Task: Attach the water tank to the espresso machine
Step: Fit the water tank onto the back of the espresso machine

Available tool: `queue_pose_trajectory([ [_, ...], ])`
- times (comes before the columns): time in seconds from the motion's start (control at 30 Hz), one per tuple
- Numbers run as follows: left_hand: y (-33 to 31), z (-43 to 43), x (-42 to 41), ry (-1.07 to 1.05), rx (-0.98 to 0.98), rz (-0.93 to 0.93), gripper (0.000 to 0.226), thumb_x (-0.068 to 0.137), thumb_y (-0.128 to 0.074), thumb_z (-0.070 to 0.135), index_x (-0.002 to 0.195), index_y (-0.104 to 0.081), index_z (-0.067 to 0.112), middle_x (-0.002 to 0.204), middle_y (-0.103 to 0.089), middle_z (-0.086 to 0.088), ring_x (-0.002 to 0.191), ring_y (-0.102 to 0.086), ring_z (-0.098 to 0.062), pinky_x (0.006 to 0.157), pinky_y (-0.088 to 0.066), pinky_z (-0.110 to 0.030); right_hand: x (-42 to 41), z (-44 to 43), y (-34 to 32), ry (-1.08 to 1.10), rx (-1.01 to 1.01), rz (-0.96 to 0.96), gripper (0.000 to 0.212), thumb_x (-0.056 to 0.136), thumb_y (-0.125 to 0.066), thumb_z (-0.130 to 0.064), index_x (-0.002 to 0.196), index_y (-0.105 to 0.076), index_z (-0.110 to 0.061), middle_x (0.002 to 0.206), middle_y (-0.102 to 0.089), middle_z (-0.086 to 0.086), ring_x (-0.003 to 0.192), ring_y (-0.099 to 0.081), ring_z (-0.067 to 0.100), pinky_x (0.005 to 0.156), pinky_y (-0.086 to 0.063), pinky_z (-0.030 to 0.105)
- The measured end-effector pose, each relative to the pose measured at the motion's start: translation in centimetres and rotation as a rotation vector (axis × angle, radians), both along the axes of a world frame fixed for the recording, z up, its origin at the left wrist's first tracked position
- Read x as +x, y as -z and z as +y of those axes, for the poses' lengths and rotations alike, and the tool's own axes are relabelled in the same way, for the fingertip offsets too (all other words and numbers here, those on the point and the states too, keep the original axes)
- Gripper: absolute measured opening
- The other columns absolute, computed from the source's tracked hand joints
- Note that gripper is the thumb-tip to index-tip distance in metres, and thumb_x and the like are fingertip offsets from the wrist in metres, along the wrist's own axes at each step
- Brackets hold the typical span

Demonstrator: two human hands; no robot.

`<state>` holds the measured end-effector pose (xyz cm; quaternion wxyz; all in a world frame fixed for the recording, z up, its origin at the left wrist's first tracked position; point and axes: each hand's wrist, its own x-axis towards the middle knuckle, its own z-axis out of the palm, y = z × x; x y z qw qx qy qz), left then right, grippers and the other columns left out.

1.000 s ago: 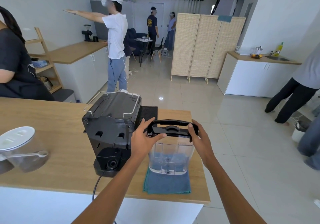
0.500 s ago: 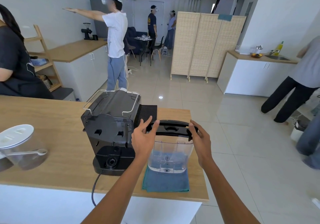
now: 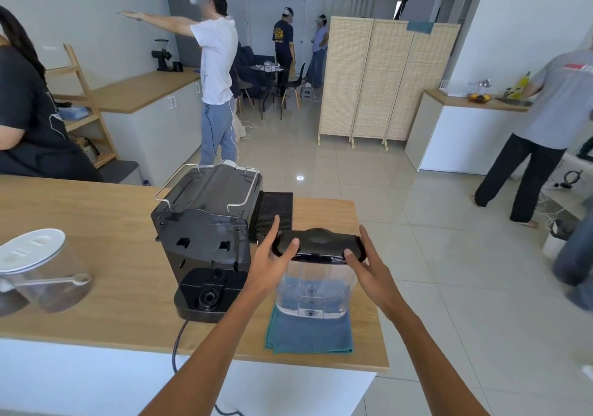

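I have both hands on the water tank (image 3: 316,282), one at each end of its black lid (image 3: 317,244). My left hand (image 3: 272,260) curls around the lid's left end, thumb over the near edge; my right hand (image 3: 369,263) clasps the right end the same way, so the clear tank body sits between and below my palms. The tank stands upright on a blue cloth (image 3: 308,335) on the wooden counter (image 3: 96,223), just beside the espresso machine (image 3: 205,239), to its right and not yet joined to it.
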<state>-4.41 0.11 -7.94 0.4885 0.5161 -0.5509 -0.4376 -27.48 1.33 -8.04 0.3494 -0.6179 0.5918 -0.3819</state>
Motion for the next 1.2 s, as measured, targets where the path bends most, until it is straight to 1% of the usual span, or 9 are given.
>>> queue_pose_trajectory([
  [0.2,1.1,0.0,1.0,0.074,-0.003,-0.123,0.093,0.071,-0.069,0.077,0.144,-0.012,0.072,0.156,-0.022,0.025,0.153,-0.023,-0.023,0.121,-0.027,-0.043,-0.7,-0.6,1.4,-0.067,-0.053,0.109,0.093,0.084,-0.039,-0.080,0.160,0.004,-0.048,0.154,-0.042,-0.018,0.118,-0.063,0.012,0.092,-0.046,0.017],
  [0.33,1.0,0.3,1.6,0.091,0.014,-0.229,0.102,0.066,-0.071,0.076,0.143,-0.005,0.073,0.146,-0.046,-0.030,0.130,-0.036,-0.055,0.109,-0.041,-0.059,-0.9,-0.8,2.1,-0.107,-0.084,0.025,0.109,0.074,-0.059,-0.080,0.159,0.001,-0.051,0.139,-0.036,-0.050,0.114,-0.053,-0.017,0.097,-0.040,0.011],
  [0.53,0.9,0.2,1.7,0.083,0.037,-0.225,0.103,0.070,-0.074,0.059,0.152,-0.011,0.058,0.131,-0.043,-0.045,0.117,-0.045,-0.060,0.101,-0.045,-0.058,-0.8,-0.7,2.0,-0.098,-0.129,0.009,0.095,0.076,-0.064,-0.070,0.151,-0.005,-0.064,0.148,-0.042,-0.027,0.109,-0.060,-0.005,0.083,-0.045,0.002],
  [0.7,2.0,1.4,1.9,0.047,-0.027,-0.094,0.102,0.071,-0.081,0.056,0.152,-0.019,0.058,0.090,-0.047,0.015,0.065,-0.041,-0.006,0.075,-0.038,-0.021,-0.2,-0.1,2.4,-0.088,-0.179,0.018,0.101,0.081,-0.065,-0.059,0.162,-0.010,-0.038,0.132,-0.051,-0.038,0.104,-0.068,0.016,0.082,-0.052,0.010],
  [0.87,2.0,4.4,3.0,-0.093,-0.088,-0.111,0.097,0.074,-0.079,0.050,0.152,-0.022,0.050,0.066,-0.063,0.013,0.050,-0.034,-0.008,0.051,-0.032,-0.013,1.4,0.8,1.7,-0.134,-0.220,0.077,0.098,0.084,-0.063,-0.057,0.162,-0.005,-0.039,0.134,-0.062,-0.011,0.086,-0.066,-0.001,0.070,-0.052,0.011],
  [0.97,0.4,6.1,4.2,-0.145,-0.107,-0.139,0.097,0.075,-0.077,0.042,0.157,-0.026,0.035,0.125,-0.071,0.007,0.055,-0.053,-0.004,0.060,-0.050,-0.017,3.3,1.8,0.9,-0.127,-0.235,0.066,0.098,0.083,-0.064,-0.058,0.161,-0.007,-0.044,0.136,-0.065,0.001,0.106,-0.067,0.030,0.087,-0.059,0.034],
  [1.03,-0.6,7.0,5.4,-0.181,-0.126,-0.185,0.094,0.080,-0.079,0.032,0.158,-0.026,0.031,0.146,-0.058,-0.004,0.096,-0.070,-0.028,0.091,-0.058,-0.045,4.9,2.5,0.3,-0.116,-0.241,0.061,0.097,0.083,-0.062,-0.060,0.161,-0.006,-0.046,0.133,-0.067,0.006,0.110,-0.066,0.034,0.092,-0.057,0.039],
  [1.1,-1.4,7.5,6.9,-0.200,-0.132,-0.192,0.093,0.082,-0.079,0.026,0.158,-0.026,0.031,0.152,-0.050,0.003,0.129,-0.051,-0.046,0.108,-0.044,-0.055,6.5,3.0,-0.3,-0.092,-0.258,0.074,0.097,0.082,-0.058,-0.068,0.160,-0.003,-0.049,0.119,-0.071,0.004,0.093,-0.070,0.014,0.079,-0.059,0.027],
  [1.2,-2.4,8.3,9.4,-0.210,-0.182,-0.154,0.091,0.082,-0.078,0.026,0.157,-0.027,0.032,0.148,-0.042,0.020,0.142,-0.044,-0.021,0.113,-0.037,-0.036,9.2,3.5,-0.9,-0.082,-0.312,0.055,0.098,0.081,-0.054,-0.072,0.161,-0.003,-0.046,0.088,-0.054,-0.028,0.067,-0.057,-0.011,0.060,-0.044,0.007],
])
